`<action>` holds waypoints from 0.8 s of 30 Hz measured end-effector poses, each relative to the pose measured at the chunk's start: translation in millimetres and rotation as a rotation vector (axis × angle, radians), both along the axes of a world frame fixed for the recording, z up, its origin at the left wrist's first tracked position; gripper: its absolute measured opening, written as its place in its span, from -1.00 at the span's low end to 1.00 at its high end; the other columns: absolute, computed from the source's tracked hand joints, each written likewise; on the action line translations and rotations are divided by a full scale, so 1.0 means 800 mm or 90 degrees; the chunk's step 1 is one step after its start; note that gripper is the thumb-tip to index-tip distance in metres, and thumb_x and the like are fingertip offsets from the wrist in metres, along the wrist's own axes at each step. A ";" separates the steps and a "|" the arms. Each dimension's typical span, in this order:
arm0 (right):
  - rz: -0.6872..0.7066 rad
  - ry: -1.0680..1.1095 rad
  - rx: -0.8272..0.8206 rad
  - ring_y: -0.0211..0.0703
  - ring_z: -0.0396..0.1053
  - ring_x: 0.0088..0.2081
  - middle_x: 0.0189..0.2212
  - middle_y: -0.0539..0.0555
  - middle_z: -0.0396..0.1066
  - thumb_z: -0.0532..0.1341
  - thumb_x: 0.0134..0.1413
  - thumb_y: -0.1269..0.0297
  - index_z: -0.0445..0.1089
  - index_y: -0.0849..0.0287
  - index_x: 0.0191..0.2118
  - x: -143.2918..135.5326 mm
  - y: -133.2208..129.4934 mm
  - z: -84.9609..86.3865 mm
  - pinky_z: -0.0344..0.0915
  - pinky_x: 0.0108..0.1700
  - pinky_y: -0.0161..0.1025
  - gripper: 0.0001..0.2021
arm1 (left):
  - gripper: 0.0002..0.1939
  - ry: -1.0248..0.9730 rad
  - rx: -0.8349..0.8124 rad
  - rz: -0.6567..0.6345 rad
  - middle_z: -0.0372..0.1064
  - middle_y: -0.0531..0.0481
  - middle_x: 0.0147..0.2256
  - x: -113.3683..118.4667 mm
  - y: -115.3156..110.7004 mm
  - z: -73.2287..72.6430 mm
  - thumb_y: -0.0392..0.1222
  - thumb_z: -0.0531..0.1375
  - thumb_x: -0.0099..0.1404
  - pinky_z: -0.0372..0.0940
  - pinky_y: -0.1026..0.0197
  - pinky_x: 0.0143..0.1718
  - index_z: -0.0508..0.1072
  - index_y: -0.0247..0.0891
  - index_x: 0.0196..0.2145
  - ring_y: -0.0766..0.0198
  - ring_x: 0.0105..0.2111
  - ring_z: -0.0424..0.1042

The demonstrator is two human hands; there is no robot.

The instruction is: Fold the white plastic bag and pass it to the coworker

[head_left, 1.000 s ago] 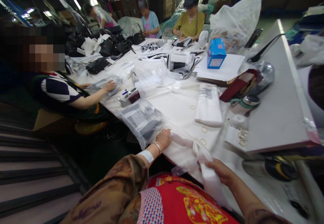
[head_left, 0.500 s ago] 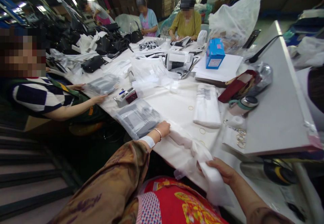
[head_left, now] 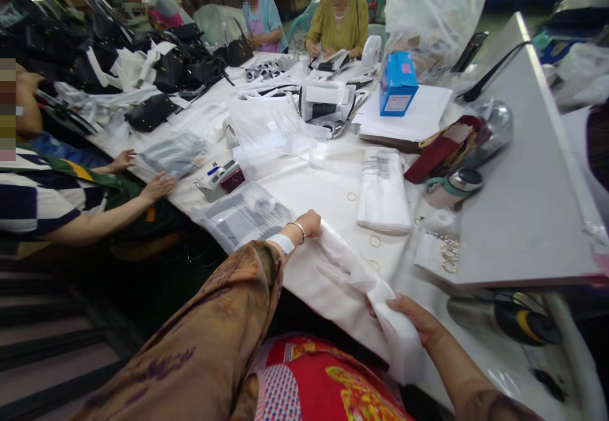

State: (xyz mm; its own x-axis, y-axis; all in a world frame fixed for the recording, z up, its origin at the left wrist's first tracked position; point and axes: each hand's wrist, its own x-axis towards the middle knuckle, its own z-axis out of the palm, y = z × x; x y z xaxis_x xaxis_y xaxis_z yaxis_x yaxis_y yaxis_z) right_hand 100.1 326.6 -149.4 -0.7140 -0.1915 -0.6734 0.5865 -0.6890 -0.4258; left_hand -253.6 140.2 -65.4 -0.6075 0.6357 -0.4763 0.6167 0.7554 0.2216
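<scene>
White non-woven fabric bag [head_left: 354, 275], soft and creased, lay stretched along the near edge of the white-covered worktable [head_left: 328, 193], at about 6 o'clock in the head view. Left hand [head_left: 309, 223] was closed on its far end, at 11 o'clock from the bag's middle; a thin bangle sat at that wrist. Right hand [head_left: 413, 319] gripped the near end, at 4 o'clock, fingers curled over the cloth. Clear plastic sleeve with grey printed insert [head_left: 245, 215] lay just beside the left hand, at 9 o'clock. Folded stack of white bags [head_left: 383, 189] lay at 1 o'clock. Blue cardboard carton [head_left: 397, 83] stood farther off, at 12 o'clock.
</scene>
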 end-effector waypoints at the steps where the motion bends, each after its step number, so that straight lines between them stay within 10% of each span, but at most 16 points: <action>1: 0.007 0.007 -0.001 0.15 0.51 -0.17 -0.07 0.31 0.49 0.54 -0.04 0.15 0.33 0.27 0.08 0.001 0.002 -0.002 0.55 -0.22 -0.09 -0.37 | -0.62 0.008 0.019 0.018 0.36 -0.37 0.08 0.002 0.000 -0.005 -0.27 0.24 0.23 0.35 0.14 0.10 0.54 -0.43 0.00 -0.03 0.05 0.44; 9: 0.058 0.049 0.072 0.01 0.50 -0.24 -0.18 0.25 0.52 0.53 -0.03 0.10 0.42 0.29 -0.01 0.004 0.012 0.007 0.45 -0.21 -0.20 -0.45 | -0.19 0.064 0.130 0.229 0.17 -0.37 0.24 0.033 0.008 -0.037 -0.07 0.25 0.30 0.18 0.15 0.29 0.06 -0.41 0.37 0.00 0.23 0.27; 24: 0.312 0.057 0.678 0.25 0.43 -0.14 -0.22 0.15 0.52 0.20 -0.07 -0.26 0.49 0.20 -0.15 -0.004 0.032 0.012 0.29 -0.10 0.00 -0.41 | -0.23 -0.059 0.227 0.286 0.36 -0.18 0.18 0.020 -0.006 -0.053 -0.06 0.39 0.19 0.27 0.28 0.18 0.29 -0.34 0.27 0.16 0.13 0.39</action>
